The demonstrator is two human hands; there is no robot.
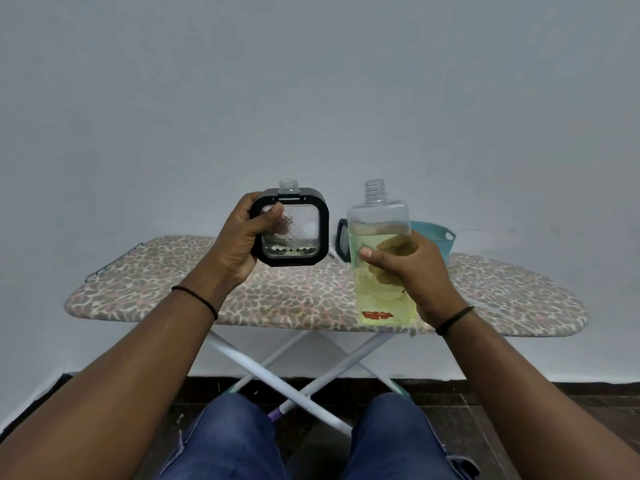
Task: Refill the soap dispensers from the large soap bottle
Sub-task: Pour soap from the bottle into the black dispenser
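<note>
1. My left hand (239, 237) grips the square soap dispenser (290, 227) upright above the ironing board (145, 271) — cap off, almost empty.
2. My right hand (412, 271) grasps the large soap bottle (379, 258), upright, open-necked, roughly two-thirds full of yellow-green soap.
3. Behind the bottle sit a second black-framed dispenser (343, 239) and a teal basket (434, 237).

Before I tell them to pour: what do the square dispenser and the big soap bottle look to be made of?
The square black-framed clear dispenser: body likely glass or hard clear plastic, with a diamond-textured face; the frame looks like matte black plastic. The large clear soap bottle: probably thin glossy plastic, with yellow-green liquid and fingers showing through it.
</note>
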